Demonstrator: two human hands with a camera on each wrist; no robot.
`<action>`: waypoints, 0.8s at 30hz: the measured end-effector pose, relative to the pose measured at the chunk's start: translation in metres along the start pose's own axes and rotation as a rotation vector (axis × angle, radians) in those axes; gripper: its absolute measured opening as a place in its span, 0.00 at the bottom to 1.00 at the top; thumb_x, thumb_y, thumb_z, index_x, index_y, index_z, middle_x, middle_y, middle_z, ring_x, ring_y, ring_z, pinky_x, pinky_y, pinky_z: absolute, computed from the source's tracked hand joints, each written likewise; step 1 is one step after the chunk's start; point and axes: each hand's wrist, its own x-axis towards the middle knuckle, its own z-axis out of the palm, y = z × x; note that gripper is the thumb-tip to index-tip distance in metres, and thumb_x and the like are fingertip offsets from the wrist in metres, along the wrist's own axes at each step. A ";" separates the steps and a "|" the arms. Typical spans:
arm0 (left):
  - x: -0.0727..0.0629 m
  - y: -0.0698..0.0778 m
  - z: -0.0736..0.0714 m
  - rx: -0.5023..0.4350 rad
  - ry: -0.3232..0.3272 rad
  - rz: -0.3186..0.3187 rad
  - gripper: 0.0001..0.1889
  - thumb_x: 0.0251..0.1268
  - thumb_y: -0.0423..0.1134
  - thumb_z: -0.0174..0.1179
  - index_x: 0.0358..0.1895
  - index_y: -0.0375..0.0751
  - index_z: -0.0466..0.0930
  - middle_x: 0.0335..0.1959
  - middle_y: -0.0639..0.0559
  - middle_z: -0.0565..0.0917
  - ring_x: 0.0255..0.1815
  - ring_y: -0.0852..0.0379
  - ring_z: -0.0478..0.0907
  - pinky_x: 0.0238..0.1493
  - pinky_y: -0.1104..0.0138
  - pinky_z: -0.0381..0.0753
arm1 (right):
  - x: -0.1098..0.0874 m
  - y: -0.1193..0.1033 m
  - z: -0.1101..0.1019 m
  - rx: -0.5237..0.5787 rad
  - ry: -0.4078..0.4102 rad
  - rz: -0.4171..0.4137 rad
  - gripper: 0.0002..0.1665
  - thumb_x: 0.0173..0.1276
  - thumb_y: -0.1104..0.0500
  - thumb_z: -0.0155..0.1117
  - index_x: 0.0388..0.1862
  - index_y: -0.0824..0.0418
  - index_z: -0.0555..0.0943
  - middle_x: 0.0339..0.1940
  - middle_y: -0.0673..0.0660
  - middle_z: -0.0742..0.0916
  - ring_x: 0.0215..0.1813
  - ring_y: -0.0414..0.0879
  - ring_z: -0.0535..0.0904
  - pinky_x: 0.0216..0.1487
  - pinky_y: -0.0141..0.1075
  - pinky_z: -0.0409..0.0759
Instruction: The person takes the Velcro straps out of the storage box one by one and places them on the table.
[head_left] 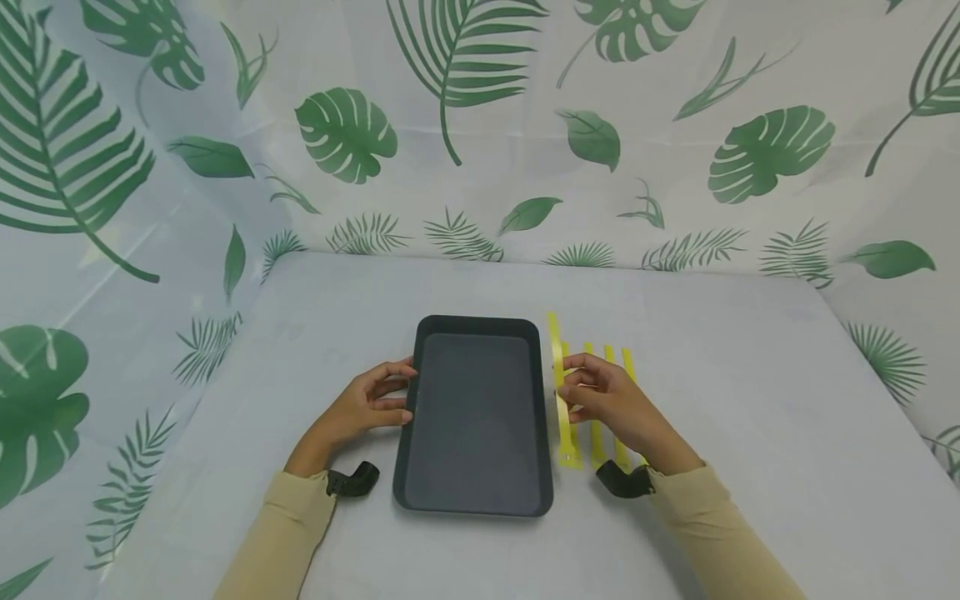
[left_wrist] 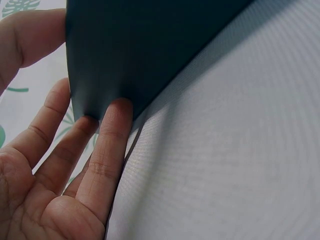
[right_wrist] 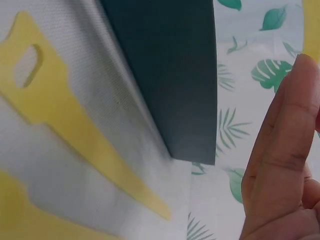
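A dark grey rectangular baking tray [head_left: 480, 425] lies on the white table, its long sides running away from me. My left hand [head_left: 382, 398] holds its left side; in the left wrist view the thumb meets the rim and fingertips touch the outer wall [left_wrist: 100, 60]. Beside the tray's right side, my right hand [head_left: 603, 396] pinches a yellow saw-shaped piece [head_left: 555, 350] between thumb and fingers, standing up from the table. Only a corner of this held piece [right_wrist: 312, 30] shows in the right wrist view. Several more yellow saw-shaped pieces [right_wrist: 95, 140] lie flat under and around the right hand.
A white cloth with green leaf prints [head_left: 517, 133] hangs behind the table and at both sides. Black wrist cameras sit on the left cuff [head_left: 356, 480] and right cuff [head_left: 626, 481]. The white table surface [head_left: 765, 400] extends right of the yellow pieces.
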 end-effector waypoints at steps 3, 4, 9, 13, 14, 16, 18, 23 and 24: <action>0.000 -0.001 0.000 0.008 0.002 -0.002 0.33 0.65 0.26 0.74 0.70 0.20 0.70 0.85 0.27 0.56 0.78 0.29 0.68 0.67 0.66 0.83 | -0.003 0.000 -0.003 -0.002 0.016 0.005 0.19 0.78 0.67 0.64 0.63 0.72 0.72 0.40 0.51 0.83 0.40 0.42 0.80 0.41 0.35 0.90; 0.000 -0.001 0.000 0.007 0.002 -0.001 0.33 0.65 0.26 0.74 0.70 0.20 0.70 0.85 0.27 0.56 0.78 0.29 0.68 0.67 0.67 0.83 | -0.004 0.001 -0.004 -0.001 0.021 0.007 0.21 0.78 0.67 0.64 0.64 0.73 0.72 0.40 0.52 0.83 0.40 0.42 0.80 0.41 0.35 0.90; 0.000 -0.001 0.000 0.002 0.001 0.007 0.34 0.65 0.27 0.74 0.70 0.19 0.69 0.85 0.26 0.56 0.78 0.24 0.65 0.66 0.67 0.83 | -0.009 0.001 -0.010 0.009 0.040 0.015 0.26 0.78 0.66 0.65 0.68 0.76 0.70 0.43 0.53 0.82 0.41 0.42 0.80 0.40 0.35 0.90; -0.001 -0.001 0.000 0.004 0.005 0.004 0.34 0.65 0.29 0.74 0.70 0.19 0.69 0.85 0.25 0.56 0.78 0.22 0.64 0.66 0.68 0.82 | -0.014 0.002 -0.016 0.029 0.047 0.014 0.23 0.78 0.67 0.65 0.66 0.72 0.72 0.44 0.52 0.82 0.41 0.42 0.80 0.40 0.35 0.90; -0.001 -0.001 0.000 0.002 0.005 0.003 0.34 0.65 0.29 0.74 0.70 0.19 0.69 0.85 0.25 0.56 0.78 0.22 0.63 0.66 0.68 0.82 | -0.015 0.003 -0.017 0.035 0.049 0.014 0.21 0.78 0.67 0.65 0.66 0.70 0.72 0.44 0.52 0.82 0.41 0.42 0.80 0.40 0.35 0.90; -0.001 0.000 0.001 -0.004 0.002 0.002 0.34 0.66 0.29 0.73 0.70 0.19 0.69 0.85 0.25 0.55 0.79 0.22 0.63 0.66 0.68 0.82 | -0.017 0.004 -0.020 0.047 0.056 0.018 0.19 0.78 0.68 0.64 0.64 0.67 0.74 0.44 0.50 0.82 0.40 0.41 0.81 0.40 0.34 0.90; -0.001 0.000 0.001 -0.008 -0.003 0.005 0.34 0.66 0.29 0.73 0.70 0.18 0.68 0.85 0.25 0.55 0.78 0.21 0.63 0.66 0.68 0.82 | -0.020 0.005 -0.023 0.055 0.065 0.021 0.18 0.78 0.70 0.64 0.63 0.65 0.75 0.43 0.49 0.82 0.40 0.41 0.81 0.40 0.34 0.89; -0.002 0.000 0.000 -0.003 -0.007 0.013 0.34 0.67 0.29 0.72 0.70 0.18 0.68 0.85 0.24 0.54 0.78 0.21 0.62 0.66 0.68 0.82 | -0.025 0.007 -0.030 0.068 0.079 0.017 0.19 0.78 0.70 0.63 0.64 0.63 0.75 0.44 0.49 0.82 0.41 0.41 0.81 0.39 0.33 0.89; -0.002 -0.001 0.000 -0.004 -0.005 0.012 0.34 0.67 0.29 0.72 0.70 0.18 0.68 0.85 0.24 0.54 0.78 0.21 0.62 0.66 0.69 0.82 | -0.026 0.007 -0.032 0.074 0.081 0.016 0.18 0.78 0.70 0.63 0.64 0.63 0.75 0.44 0.49 0.82 0.41 0.40 0.81 0.39 0.33 0.89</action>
